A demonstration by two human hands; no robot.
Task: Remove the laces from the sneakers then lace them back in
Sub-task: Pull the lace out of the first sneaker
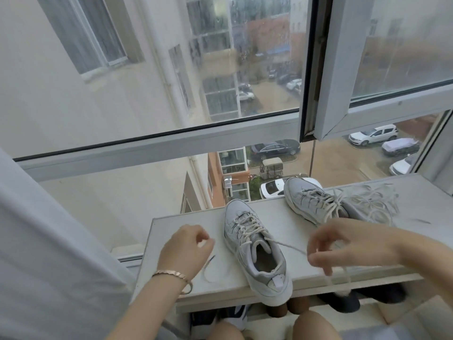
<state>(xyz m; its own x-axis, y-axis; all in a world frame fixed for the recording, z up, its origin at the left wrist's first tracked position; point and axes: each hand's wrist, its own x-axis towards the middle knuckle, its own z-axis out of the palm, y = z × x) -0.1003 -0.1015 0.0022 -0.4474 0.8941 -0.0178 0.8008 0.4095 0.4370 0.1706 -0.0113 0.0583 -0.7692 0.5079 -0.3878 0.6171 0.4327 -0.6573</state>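
Tabletop [196, 285], lower centre. Near sneaker [255, 256] sitting mid-frame, still laced; light, stable. Second sneaker [311, 202] lying upper right. Right hand [343, 244] pinching the lace end [289, 247]; left hand [186, 249] gripping the other. Laces soft, limp; best gripped near tips.
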